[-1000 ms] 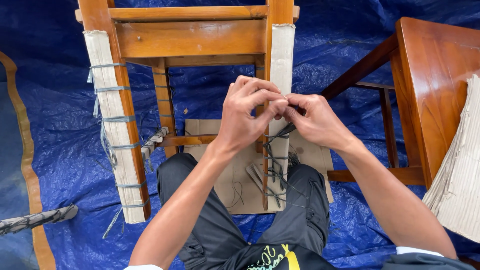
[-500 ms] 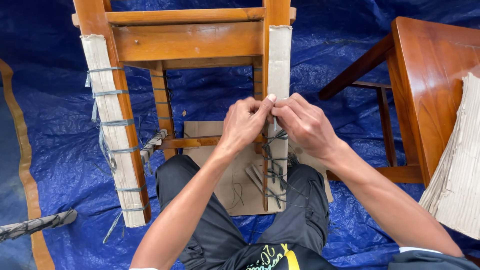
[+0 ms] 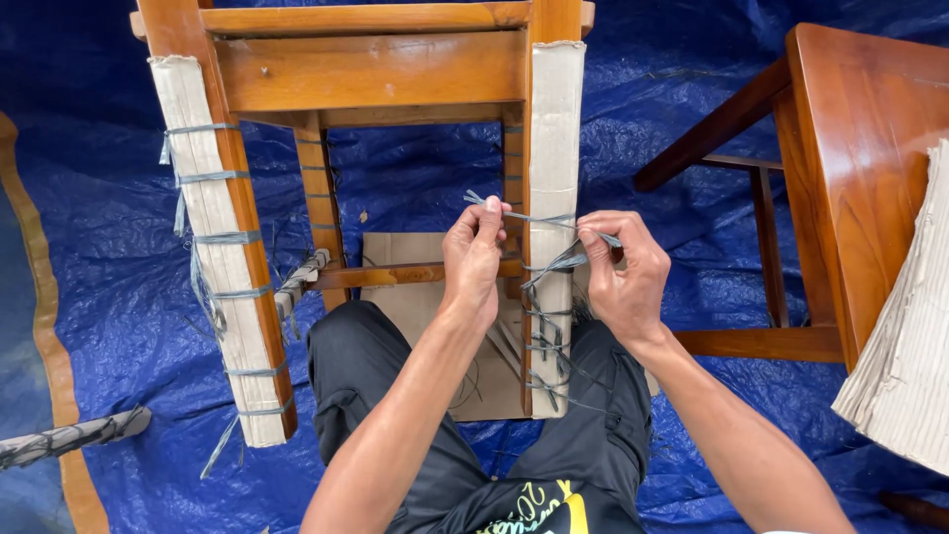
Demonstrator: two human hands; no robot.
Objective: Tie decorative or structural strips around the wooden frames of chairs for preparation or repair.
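Across cardboard-wrapped chair leg (image 3: 555, 148): grey strap (image 3: 539, 219) taut, ends pinched by left fingers (image 3: 486, 213) and right fingers (image 3: 593, 235).

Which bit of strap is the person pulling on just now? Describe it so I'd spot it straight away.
Find the upturned wooden chair on the blue tarp, then its right-hand leg wrapped in cardboard. The grey strap crosses that cardboard at mid-height, stretched between the left hand and right hand. Unlike the knotted straps below, it is untied, ends pinched in the fingers.
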